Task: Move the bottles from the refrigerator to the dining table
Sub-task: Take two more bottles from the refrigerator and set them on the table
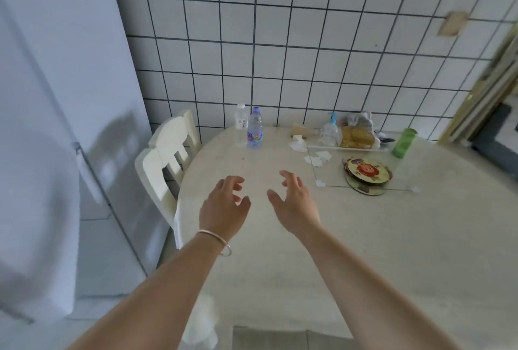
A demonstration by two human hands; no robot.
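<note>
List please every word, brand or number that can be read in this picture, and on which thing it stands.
No text can be read with certainty.
Clear bottle: small dark characters on its white label, too blurred to read.
Bottle with purple cap: colourful label, print too blurred.
Round coaster: a cartoon picture, no legible words.
Green cup: no text visible.

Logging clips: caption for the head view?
Two water bottles stand on the dining table; both hands hover empty.
</note>
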